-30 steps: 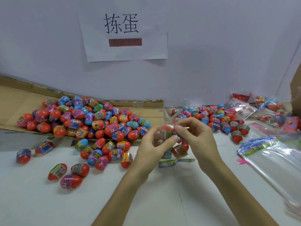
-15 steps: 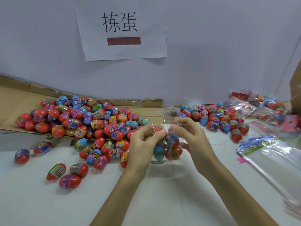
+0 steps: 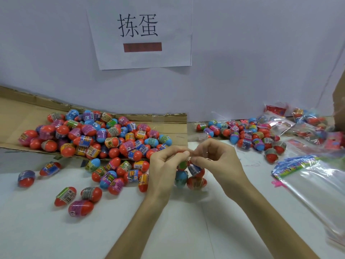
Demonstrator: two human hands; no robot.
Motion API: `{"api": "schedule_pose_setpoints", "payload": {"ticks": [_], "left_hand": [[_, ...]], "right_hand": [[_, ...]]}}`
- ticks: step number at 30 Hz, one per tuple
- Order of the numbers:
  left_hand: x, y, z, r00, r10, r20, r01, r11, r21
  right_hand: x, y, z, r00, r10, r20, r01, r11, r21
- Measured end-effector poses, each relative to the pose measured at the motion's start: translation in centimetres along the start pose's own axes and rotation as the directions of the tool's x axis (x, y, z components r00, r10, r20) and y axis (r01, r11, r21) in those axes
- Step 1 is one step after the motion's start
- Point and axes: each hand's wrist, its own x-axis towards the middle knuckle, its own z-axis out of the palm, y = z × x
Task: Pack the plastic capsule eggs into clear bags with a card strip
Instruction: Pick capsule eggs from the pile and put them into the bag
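A clear bag (image 3: 190, 176) holding several capsule eggs hangs between my hands above the white table. My left hand (image 3: 166, 169) and my right hand (image 3: 214, 161) both pinch the bag's top edge, thumbs and forefingers nearly meeting at the middle. A large heap of loose capsule eggs (image 3: 97, 135) in red, blue and purple lies on flattened cardboard (image 3: 16, 113) to the left, spilling onto the table. A stack of empty clear bags with colourful card strips (image 3: 302, 176) lies at the right.
A second cluster of loose eggs (image 3: 248, 133) sits behind my right hand, with filled bags (image 3: 308, 124) beyond it by the wall. A paper sign (image 3: 140, 32) hangs on the wall. The white table (image 3: 56, 230) stretches towards me.
The bag of eggs has dropped lower, from beside my fingers to below them. Both hands have drawn closer together at its top edge.
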Motion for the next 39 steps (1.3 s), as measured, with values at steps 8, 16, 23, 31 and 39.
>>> {"api": "schedule_pose_setpoints", "payload": {"ticks": [8,16,23,31,39], "left_hand": [[-0.1,0.7,0.2,0.982,-0.167,-0.091,0.155,0.980,-0.127],[0.2,0.9,-0.2,0.971,-0.222,-0.090,0.172,0.907,-0.383],[0.2,0.8,-0.1,0.975,-0.203,-0.091,0.132,0.857,-0.498],[0.2,0.6,-0.3,0.975,-0.194,-0.105,0.129,0.886,-0.445],[0.5,1.0,-0.7,0.951,-0.276,-0.141,0.157,0.821,-0.549]], "right_hand": [[0.0,-0.1,-0.1,1.000,-0.023,0.018,0.022,0.999,0.042],[0.2,-0.1,-0.2,0.997,0.074,-0.019,-0.071,0.990,0.122],[0.3,0.2,-0.1,0.995,0.073,-0.069,-0.065,0.991,0.120],[0.2,1.0,0.3,0.950,-0.190,-0.246,0.139,0.968,-0.211],[0.4,0.7,0.0,0.994,0.108,0.037,-0.108,0.994,0.011]]}}
